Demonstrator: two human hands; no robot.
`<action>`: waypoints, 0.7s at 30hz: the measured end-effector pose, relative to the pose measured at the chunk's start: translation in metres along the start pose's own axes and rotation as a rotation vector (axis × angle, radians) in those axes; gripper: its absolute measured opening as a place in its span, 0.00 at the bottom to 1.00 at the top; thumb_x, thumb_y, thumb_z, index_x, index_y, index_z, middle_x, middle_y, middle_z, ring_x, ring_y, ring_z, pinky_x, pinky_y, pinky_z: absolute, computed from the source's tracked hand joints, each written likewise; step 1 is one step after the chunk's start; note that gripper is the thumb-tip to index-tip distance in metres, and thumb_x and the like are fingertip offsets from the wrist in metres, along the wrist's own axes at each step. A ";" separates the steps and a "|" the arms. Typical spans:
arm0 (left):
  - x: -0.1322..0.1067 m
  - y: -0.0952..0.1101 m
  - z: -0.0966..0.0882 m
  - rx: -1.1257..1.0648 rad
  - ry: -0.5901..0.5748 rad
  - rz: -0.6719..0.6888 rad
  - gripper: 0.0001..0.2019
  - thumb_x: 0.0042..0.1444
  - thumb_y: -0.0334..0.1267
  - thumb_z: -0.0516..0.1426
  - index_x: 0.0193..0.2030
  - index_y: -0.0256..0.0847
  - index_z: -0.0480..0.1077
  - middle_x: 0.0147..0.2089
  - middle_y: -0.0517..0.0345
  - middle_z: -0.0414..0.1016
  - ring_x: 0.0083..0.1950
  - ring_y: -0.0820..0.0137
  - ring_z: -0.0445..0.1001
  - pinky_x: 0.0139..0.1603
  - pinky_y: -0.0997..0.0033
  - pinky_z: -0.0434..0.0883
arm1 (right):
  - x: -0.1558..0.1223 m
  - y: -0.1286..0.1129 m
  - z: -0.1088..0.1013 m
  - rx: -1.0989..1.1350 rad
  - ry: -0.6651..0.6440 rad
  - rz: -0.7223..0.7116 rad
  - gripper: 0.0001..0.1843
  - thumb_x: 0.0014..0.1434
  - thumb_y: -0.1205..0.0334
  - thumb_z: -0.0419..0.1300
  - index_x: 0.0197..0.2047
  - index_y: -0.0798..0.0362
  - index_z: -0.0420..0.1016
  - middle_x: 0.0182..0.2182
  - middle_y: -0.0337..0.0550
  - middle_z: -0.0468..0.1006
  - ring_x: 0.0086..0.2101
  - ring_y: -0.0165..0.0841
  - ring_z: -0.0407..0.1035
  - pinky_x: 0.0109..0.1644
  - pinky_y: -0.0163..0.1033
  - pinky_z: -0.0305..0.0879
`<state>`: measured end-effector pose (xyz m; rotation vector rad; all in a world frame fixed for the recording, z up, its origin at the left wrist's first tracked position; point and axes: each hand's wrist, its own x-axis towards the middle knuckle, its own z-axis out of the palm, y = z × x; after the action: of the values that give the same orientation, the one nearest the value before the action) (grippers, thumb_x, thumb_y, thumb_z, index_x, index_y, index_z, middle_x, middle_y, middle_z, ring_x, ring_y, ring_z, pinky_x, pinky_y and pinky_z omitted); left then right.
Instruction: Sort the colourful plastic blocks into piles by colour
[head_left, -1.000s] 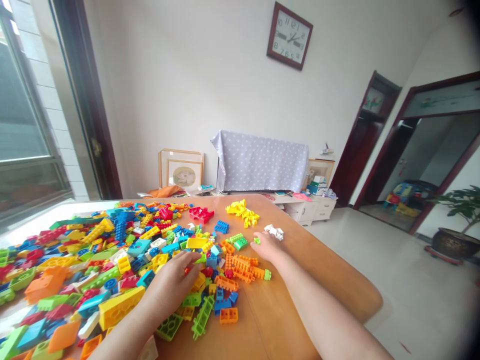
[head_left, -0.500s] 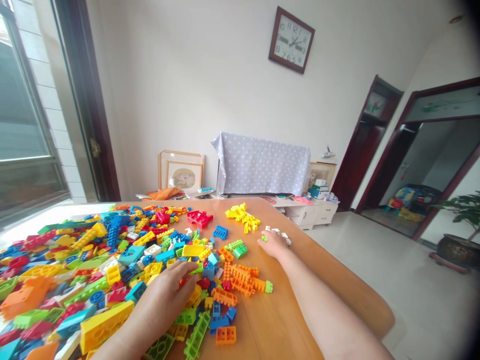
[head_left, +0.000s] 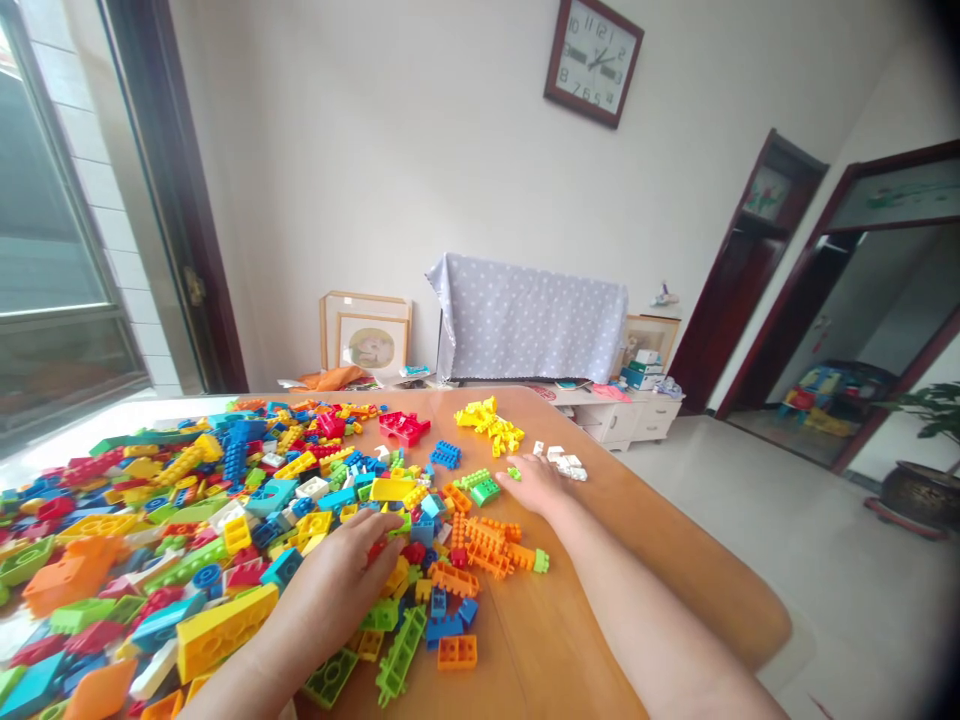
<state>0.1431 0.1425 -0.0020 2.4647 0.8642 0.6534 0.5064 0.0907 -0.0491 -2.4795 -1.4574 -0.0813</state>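
Note:
My left hand (head_left: 352,560) rests low over the large heap of toy building blocks (head_left: 172,500). Its fingers curve down with the thumb apart from the index finger, close to a lime green block (head_left: 405,521); I see nothing clearly gripped. My right hand (head_left: 536,485) is over the bare tabletop with a small lime green building block (head_left: 514,473) pinched at its fingertips. Just left of it lie green blocks (head_left: 484,489). Beyond it sits a little group of white blocks (head_left: 568,463). Nearer me is a cluster of orange blocks (head_left: 491,547).
Yellow blocks (head_left: 491,425) form a pile at the table's far side, with a red block (head_left: 405,428) and a blue block (head_left: 445,455) to their left. The wooden table (head_left: 667,560) has a rounded right edge. Behind it stands a low white cabinet (head_left: 637,418).
My right hand has moved left, away from the white blocks, carrying the small green block. My left hand stays at nearly the same place over the heap. The view has shifted slightly.

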 end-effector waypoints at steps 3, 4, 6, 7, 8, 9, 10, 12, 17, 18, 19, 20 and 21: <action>-0.001 -0.001 -0.001 0.002 0.007 0.004 0.18 0.66 0.52 0.51 0.52 0.46 0.75 0.50 0.50 0.79 0.48 0.58 0.79 0.47 0.64 0.73 | -0.001 -0.002 -0.006 0.054 0.040 -0.017 0.30 0.68 0.39 0.50 0.65 0.45 0.70 0.62 0.50 0.72 0.62 0.48 0.62 0.63 0.52 0.55; -0.001 -0.001 -0.001 0.005 0.010 0.004 0.19 0.66 0.52 0.51 0.52 0.47 0.75 0.50 0.50 0.79 0.48 0.58 0.79 0.48 0.64 0.73 | -0.001 -0.004 -0.009 0.068 0.058 -0.034 0.28 0.69 0.42 0.50 0.64 0.46 0.71 0.62 0.49 0.73 0.62 0.47 0.62 0.63 0.52 0.56; -0.002 -0.002 -0.001 0.009 0.012 0.000 0.19 0.66 0.52 0.50 0.53 0.47 0.75 0.52 0.50 0.78 0.50 0.57 0.79 0.50 0.63 0.73 | -0.002 -0.008 -0.014 0.090 0.091 -0.088 0.23 0.69 0.49 0.51 0.61 0.45 0.74 0.61 0.47 0.75 0.62 0.44 0.63 0.64 0.49 0.56; -0.001 -0.002 -0.001 0.009 0.010 -0.003 0.19 0.66 0.52 0.50 0.53 0.47 0.75 0.52 0.49 0.78 0.51 0.57 0.78 0.51 0.62 0.73 | -0.003 -0.011 -0.017 0.102 0.095 -0.124 0.21 0.68 0.53 0.52 0.60 0.45 0.75 0.59 0.45 0.76 0.61 0.42 0.64 0.65 0.47 0.55; -0.001 -0.001 -0.001 0.010 0.007 -0.007 0.19 0.66 0.52 0.50 0.53 0.47 0.75 0.53 0.49 0.78 0.51 0.56 0.78 0.51 0.62 0.73 | -0.005 -0.015 -0.020 0.113 0.086 -0.160 0.21 0.66 0.57 0.53 0.60 0.44 0.75 0.59 0.44 0.76 0.61 0.41 0.64 0.65 0.46 0.55; -0.001 -0.001 -0.001 0.011 0.005 -0.010 0.20 0.66 0.52 0.50 0.53 0.46 0.75 0.53 0.49 0.78 0.51 0.56 0.78 0.51 0.62 0.73 | -0.006 -0.019 -0.022 0.124 0.062 -0.195 0.23 0.64 0.59 0.55 0.61 0.44 0.75 0.59 0.43 0.76 0.62 0.41 0.63 0.66 0.45 0.54; -0.001 0.000 -0.001 0.014 0.004 -0.013 0.20 0.66 0.52 0.50 0.53 0.46 0.75 0.53 0.49 0.77 0.51 0.56 0.78 0.51 0.62 0.73 | -0.008 -0.023 -0.024 0.137 0.030 -0.227 0.25 0.62 0.61 0.56 0.62 0.43 0.74 0.60 0.43 0.75 0.62 0.41 0.62 0.66 0.46 0.54; -0.001 0.001 -0.002 0.022 0.005 -0.014 0.20 0.66 0.52 0.49 0.53 0.46 0.75 0.52 0.49 0.78 0.50 0.57 0.79 0.50 0.62 0.73 | -0.012 -0.032 -0.026 0.153 -0.046 -0.274 0.31 0.58 0.62 0.59 0.65 0.41 0.71 0.63 0.44 0.71 0.65 0.44 0.59 0.67 0.48 0.53; -0.002 0.002 -0.002 0.032 0.023 -0.001 0.19 0.66 0.51 0.50 0.53 0.46 0.75 0.51 0.50 0.78 0.49 0.57 0.79 0.48 0.63 0.73 | -0.024 -0.048 -0.030 0.080 -0.097 -0.298 0.28 0.56 0.61 0.60 0.61 0.43 0.71 0.58 0.47 0.73 0.61 0.47 0.61 0.63 0.50 0.54; -0.002 0.002 -0.002 0.034 0.027 0.000 0.19 0.66 0.52 0.50 0.53 0.46 0.75 0.51 0.50 0.78 0.49 0.57 0.79 0.48 0.64 0.73 | -0.027 -0.050 -0.030 0.062 -0.094 -0.299 0.25 0.56 0.61 0.59 0.58 0.44 0.72 0.56 0.46 0.74 0.59 0.46 0.62 0.61 0.49 0.55; -0.002 0.002 -0.002 0.034 0.029 0.003 0.19 0.66 0.52 0.50 0.53 0.46 0.75 0.50 0.50 0.78 0.48 0.57 0.79 0.48 0.64 0.73 | -0.028 -0.051 -0.031 0.047 -0.094 -0.300 0.23 0.56 0.61 0.60 0.55 0.45 0.72 0.54 0.46 0.75 0.57 0.46 0.63 0.60 0.48 0.55; -0.002 0.002 -0.002 0.034 0.032 0.007 0.19 0.66 0.52 0.50 0.52 0.46 0.75 0.50 0.50 0.78 0.48 0.57 0.79 0.47 0.64 0.73 | -0.030 -0.053 -0.032 0.036 -0.096 -0.301 0.21 0.55 0.61 0.60 0.53 0.45 0.72 0.53 0.45 0.75 0.56 0.45 0.63 0.59 0.48 0.55; -0.002 0.001 -0.002 0.031 0.038 0.012 0.19 0.66 0.51 0.50 0.52 0.46 0.75 0.49 0.50 0.78 0.48 0.57 0.79 0.47 0.64 0.73 | -0.032 -0.053 -0.032 0.028 -0.100 -0.302 0.20 0.55 0.61 0.60 0.52 0.45 0.72 0.52 0.45 0.75 0.56 0.45 0.63 0.58 0.48 0.55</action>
<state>0.1410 0.1406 -0.0006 2.4942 0.8814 0.6979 0.4475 0.0802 -0.0133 -2.2520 -1.8511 0.0056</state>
